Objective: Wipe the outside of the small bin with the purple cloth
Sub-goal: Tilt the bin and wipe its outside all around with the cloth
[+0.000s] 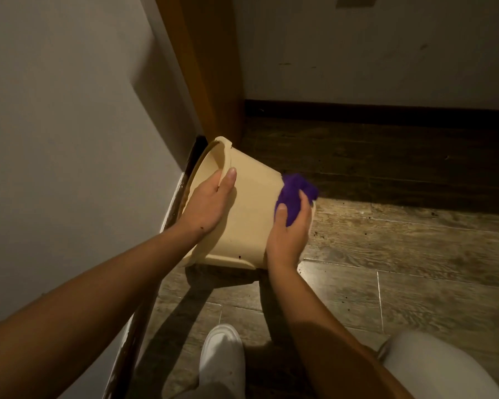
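A small cream plastic bin point(251, 205) is tipped on its side above the floor, its open mouth turned left toward the wall. My left hand point(209, 204) grips the rim, thumb outside and fingers inside the mouth. My right hand point(288, 234) holds a bunched purple cloth point(294, 194) pressed against the bin's outer wall near its base end. The bin's underside and far side are hidden.
A white wall point(69, 125) runs close on the left with a dark skirting board. An orange-brown door frame point(211, 67) stands behind the bin. Wood-plank floor point(401, 254) spreads to the right. My white shoe point(222, 358) and pale trouser leg point(432, 367) are at the bottom.
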Tool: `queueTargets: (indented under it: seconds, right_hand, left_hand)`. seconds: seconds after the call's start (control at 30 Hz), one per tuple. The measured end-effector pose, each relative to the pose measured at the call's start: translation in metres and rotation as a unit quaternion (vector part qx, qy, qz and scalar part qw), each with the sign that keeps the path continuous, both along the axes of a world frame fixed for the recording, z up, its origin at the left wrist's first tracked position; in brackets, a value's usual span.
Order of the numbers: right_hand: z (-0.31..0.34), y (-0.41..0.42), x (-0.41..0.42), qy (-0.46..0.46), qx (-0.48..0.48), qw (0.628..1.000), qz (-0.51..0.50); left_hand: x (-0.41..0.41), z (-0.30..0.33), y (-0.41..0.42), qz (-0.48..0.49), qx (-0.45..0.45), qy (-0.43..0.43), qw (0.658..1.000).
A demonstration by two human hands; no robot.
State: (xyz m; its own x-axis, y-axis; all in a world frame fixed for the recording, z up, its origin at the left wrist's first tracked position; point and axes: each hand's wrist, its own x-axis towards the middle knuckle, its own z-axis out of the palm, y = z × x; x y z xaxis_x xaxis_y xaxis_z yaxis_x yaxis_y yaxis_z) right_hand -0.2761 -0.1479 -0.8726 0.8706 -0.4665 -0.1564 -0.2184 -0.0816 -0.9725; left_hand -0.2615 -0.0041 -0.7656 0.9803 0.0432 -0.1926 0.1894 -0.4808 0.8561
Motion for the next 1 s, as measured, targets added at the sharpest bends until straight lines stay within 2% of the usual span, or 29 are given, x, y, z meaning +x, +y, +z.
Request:
queueTargets:
  seconds: [0.17, 0.37, 0.57, 0.7, 0.73, 0.83, 0.87, 1.0]
  right_hand:
    - [0.031, 0.036, -0.015, -0.08, -0.069, 0.985, 0.138]
    - [0.01, 0.052, -0.067, -0.128, -0.173, 0.945, 0.247]
    - [-0.014, 0.046, -0.107, -0.143, -0.271, 0.894, 0.327]
    - [-0.014, 0.037, -0.099, -0.113, -0.225, 0.928, 0.275]
    - [-0.012, 0.035, -0.092, -0.112, -0.207, 0.937, 0.258]
    - [-0.003, 0.032, -0.08, -0.097, -0.177, 0.952, 0.229]
    - [0.0, 0.032, -0.079, -0.095, -0.169, 0.956, 0.222]
    - [0.015, 0.034, -0.068, -0.118, -0.123, 0.969, 0.182]
  left_hand:
    - [0.014, 0.008, -0.003, 0.042, -0.01, 0.037, 0.998]
    - [0.025, 0.002, 0.012, 0.034, -0.05, 0.075, 0.995]
    - [0.035, 0.013, 0.022, 0.113, 0.001, 0.114, 0.987]
    - [0.028, 0.016, 0.034, 0.062, -0.114, 0.164, 0.978]
    - [0.024, 0.013, 0.039, 0.027, -0.117, 0.165, 0.979]
    - [0.007, -0.004, 0.048, -0.104, 0.025, 0.104, 0.989]
    - [0.0, -0.008, 0.045, -0.111, 0.044, 0.075, 0.99]
    - [-0.004, -0.01, 0.024, -0.046, 0.015, -0.015, 0.999]
